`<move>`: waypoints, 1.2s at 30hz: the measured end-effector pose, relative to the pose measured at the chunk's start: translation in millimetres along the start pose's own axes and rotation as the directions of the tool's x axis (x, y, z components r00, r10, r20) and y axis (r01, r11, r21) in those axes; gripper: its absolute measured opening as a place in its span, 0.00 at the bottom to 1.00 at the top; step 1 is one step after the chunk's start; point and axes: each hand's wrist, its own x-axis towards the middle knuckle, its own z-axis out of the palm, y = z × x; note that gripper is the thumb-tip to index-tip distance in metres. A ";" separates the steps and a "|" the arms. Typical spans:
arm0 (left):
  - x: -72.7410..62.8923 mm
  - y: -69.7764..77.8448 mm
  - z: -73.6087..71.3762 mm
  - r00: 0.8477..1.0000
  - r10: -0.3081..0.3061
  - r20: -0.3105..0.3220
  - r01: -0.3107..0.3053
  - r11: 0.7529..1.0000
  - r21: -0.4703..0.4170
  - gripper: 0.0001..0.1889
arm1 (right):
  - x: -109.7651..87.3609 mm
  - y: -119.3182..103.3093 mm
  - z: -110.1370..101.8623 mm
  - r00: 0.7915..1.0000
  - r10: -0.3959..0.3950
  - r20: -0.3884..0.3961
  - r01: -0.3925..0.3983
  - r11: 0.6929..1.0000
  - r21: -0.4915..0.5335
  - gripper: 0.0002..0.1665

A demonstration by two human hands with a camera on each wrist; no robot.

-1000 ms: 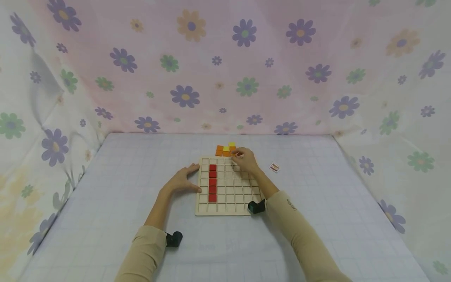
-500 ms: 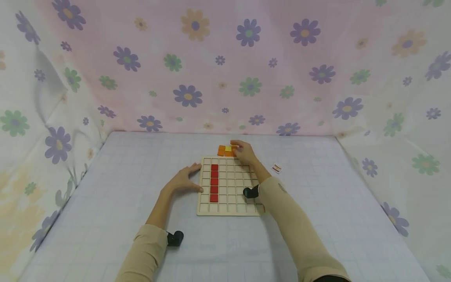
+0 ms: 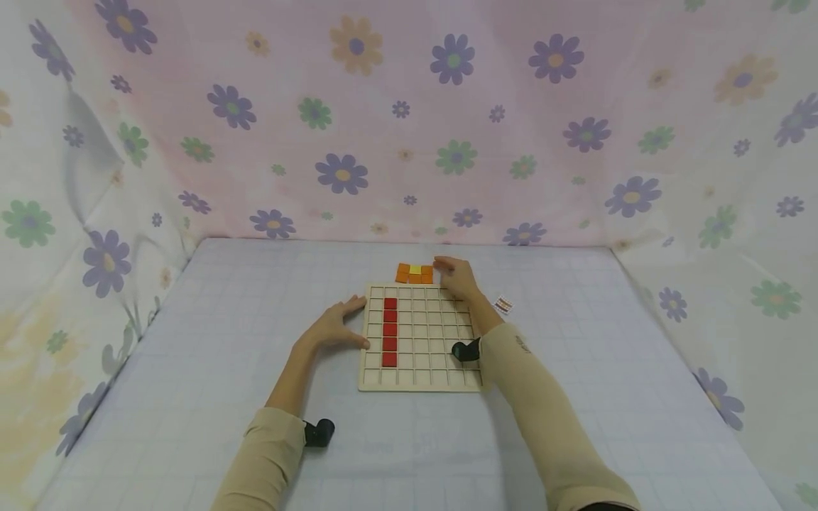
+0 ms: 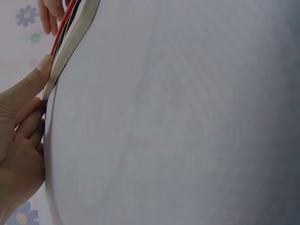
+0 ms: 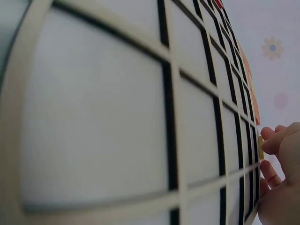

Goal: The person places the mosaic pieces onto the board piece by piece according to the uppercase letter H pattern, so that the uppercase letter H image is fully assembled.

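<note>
A pale wooden grid board lies on the table with several red square tiles in one column near its left side. My left hand rests at the board's left edge, thumb and fingers spread apart; the thumb touches the rim in the left wrist view. Beyond the far edge sits a cluster of orange tiles around one yellow tile. Just right of that cluster, my right hand pinches another yellow tile, seen at its fingertips in the right wrist view and hidden from the head view.
A small printed card lies right of the board. Floral cloth rises behind the table and along both sides. Dark wrist devices stick out from both sleeves, and the right one overhangs the board.
My right hand reached to the back of the cluster, then moved right with a yellow tile, uncovering the cluster's right end. The left hand stays at the board's edge.
</note>
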 end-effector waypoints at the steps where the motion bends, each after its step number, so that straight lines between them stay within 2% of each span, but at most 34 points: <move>1: -0.2 -0.1 -0.6 1.000 0.003 0.000 -0.003 1.000 0.002 0.51 | 5.2 17.4 -1.1 0.999 -0.035 -0.011 0.035 0.999 0.035 0.32; 2: -0.2 -0.1 -1.0 1.000 0.007 0.000 -0.007 1.000 0.005 0.51 | 9.8 35.4 -3.1 0.996 -0.085 -0.025 0.087 0.994 0.067 0.32; 4: -0.2 -0.7 -1.2 1.000 0.008 0.001 -0.008 1.000 0.012 0.51 | 12.2 50.5 -7.4 0.993 -0.108 -0.044 0.111 0.991 0.070 0.29; 6: -0.3 -1.0 -1.4 1.000 0.006 0.001 -0.006 1.000 0.014 0.51 | 16.2 57.7 -10.2 0.993 -0.094 -0.078 0.098 0.994 0.047 0.28; 7: -0.2 -1.2 -1.5 1.000 0.008 0.001 -0.008 1.000 0.016 0.51 | 17.5 58.3 -11.3 0.994 -0.061 -0.088 0.064 0.997 0.034 0.28; 9: -0.4 -1.3 -1.6 1.000 0.009 0.002 -0.009 1.000 0.014 0.51 | 4.6 26.7 -17.1 0.997 0.033 -0.077 -0.037 0.998 -0.051 0.28; 14: -0.9 -1.1 -1.4 1.000 0.008 -0.007 -0.008 1.000 0.006 0.51 | -3.9 1.6 -17.8 0.995 0.025 -0.092 -0.041 0.983 -0.181 0.25; 23: 0.3 -1.4 -0.1 1.000 0.006 -0.001 -0.006 1.000 -0.001 0.51 | -1.2 -0.6 -14.6 0.984 0.103 -0.144 -0.124 0.982 -0.141 0.25; 32: 1.1 -1.2 0.2 1.000 0.003 0.002 -0.003 1.000 0.000 0.51 | 0.0 0.1 -18.5 0.983 0.160 -0.093 -0.175 0.967 -0.186 0.27; 36: 1.1 -1.9 0.9 1.000 0.003 0.005 -0.003 1.000 0.001 0.51 | -1.5 -0.6 -19.9 0.982 0.178 -0.066 -0.186 0.970 -0.159 0.31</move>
